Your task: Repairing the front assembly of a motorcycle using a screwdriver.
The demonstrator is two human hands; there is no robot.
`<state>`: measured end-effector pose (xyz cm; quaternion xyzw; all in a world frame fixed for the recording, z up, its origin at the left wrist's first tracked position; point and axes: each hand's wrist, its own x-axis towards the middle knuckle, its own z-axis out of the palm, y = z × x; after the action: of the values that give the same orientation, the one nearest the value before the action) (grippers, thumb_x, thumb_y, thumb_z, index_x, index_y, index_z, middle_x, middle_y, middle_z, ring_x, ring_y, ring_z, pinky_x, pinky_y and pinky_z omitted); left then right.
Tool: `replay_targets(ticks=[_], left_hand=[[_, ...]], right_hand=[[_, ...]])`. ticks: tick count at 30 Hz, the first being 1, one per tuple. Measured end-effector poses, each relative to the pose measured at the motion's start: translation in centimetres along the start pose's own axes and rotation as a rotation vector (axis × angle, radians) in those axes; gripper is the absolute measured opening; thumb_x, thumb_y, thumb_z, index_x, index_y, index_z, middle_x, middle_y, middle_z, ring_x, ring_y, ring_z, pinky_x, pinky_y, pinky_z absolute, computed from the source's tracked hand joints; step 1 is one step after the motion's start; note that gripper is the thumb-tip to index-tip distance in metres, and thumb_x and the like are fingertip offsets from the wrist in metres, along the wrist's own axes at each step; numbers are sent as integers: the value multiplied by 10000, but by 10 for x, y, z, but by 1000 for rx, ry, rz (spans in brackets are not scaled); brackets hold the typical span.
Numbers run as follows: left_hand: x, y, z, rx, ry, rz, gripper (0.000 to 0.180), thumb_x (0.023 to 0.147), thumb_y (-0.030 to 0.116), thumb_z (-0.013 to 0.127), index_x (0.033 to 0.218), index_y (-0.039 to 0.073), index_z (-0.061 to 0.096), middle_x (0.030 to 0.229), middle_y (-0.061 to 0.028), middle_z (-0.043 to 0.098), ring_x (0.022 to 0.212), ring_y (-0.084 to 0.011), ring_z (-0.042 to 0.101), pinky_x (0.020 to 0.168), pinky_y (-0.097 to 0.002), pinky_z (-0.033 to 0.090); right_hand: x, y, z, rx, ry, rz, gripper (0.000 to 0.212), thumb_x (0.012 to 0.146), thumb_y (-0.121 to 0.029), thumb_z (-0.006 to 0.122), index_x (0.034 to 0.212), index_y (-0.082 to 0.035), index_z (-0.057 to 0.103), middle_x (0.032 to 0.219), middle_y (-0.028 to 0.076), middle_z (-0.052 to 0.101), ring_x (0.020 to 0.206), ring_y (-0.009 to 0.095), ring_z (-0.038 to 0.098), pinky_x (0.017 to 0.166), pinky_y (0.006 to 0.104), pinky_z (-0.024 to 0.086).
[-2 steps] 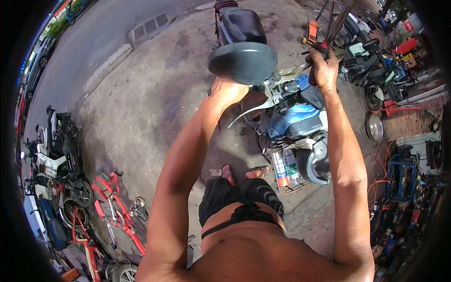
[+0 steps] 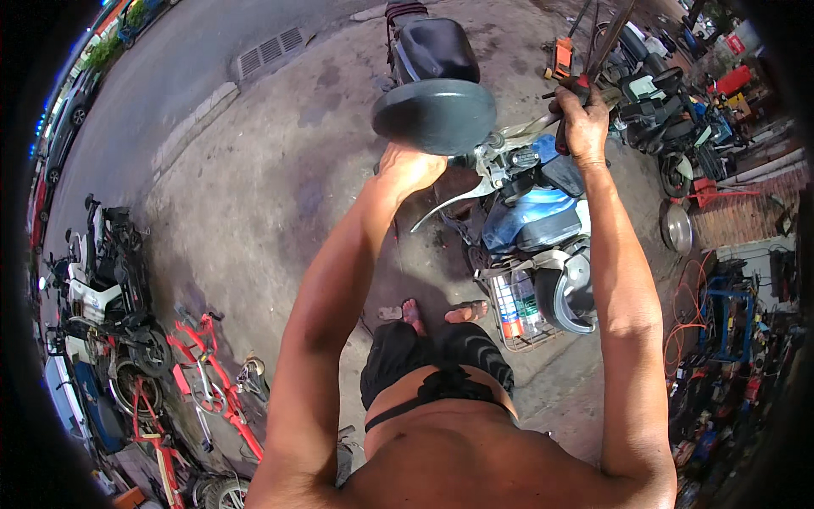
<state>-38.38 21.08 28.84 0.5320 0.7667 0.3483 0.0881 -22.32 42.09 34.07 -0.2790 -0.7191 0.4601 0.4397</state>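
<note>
My left hand is closed around the end of a handlebar, its fingers partly hidden behind a black rounded disc that looks like the back of a mirror. A silver brake lever curves out beside that hand. Across the handlebar, my right hand is closed on a red-and-black handle, its far part lost among dark rods. Between my arms stands a two-wheeler with blue glossy panels. Its wire basket holds bottles beside a dark helmet-like shell.
An orange jack-like tool stands beyond my right hand. A black seat is past the disc. Red bicycle frames and parked scooters line the left. Several machines, an orange hose and clutter fill the right.
The black disc and my left hand have shifted very slightly left. My right hand keeps its hold on the red-and-black handle.
</note>
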Motion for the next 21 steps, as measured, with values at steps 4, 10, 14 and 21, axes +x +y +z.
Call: replay_targets(ticks=[4,10,14,21], left_hand=[[-9,-9,-11,51,-170,137,525,880,266,602,1346,51,493,1380,-221,483,1279,-381,443,1059,-458,367],[1,-7,-9,252,-423,-60,683,807,314,662,1390,32,444,1429,-247,429,1322,-393,405,1080,-463,349],[-5,1,-6,220,-379,-52,735,793,372,682,1381,3,439,1413,-266,435,1310,-398,415,1061,-463,365],[-67,22,-3,448,-64,182,1051,646,416,828,1466,13,309,1494,-230,300,1374,-438,282,1129,-528,227]], right_hand=[[0,0,1,-26,-18,-21,284,830,-185,668,1019,26,639,769,89,678,657,161,659,623,291,513],[-3,-8,4,-57,17,-22,322,814,-217,677,1021,26,640,777,91,687,665,163,668,649,302,525],[-2,-3,1,-80,18,-31,318,807,-210,670,1015,28,639,747,94,688,669,168,666,652,302,519],[4,13,5,-29,7,-33,322,790,-253,655,1011,-18,658,716,115,695,702,220,667,713,326,510]])
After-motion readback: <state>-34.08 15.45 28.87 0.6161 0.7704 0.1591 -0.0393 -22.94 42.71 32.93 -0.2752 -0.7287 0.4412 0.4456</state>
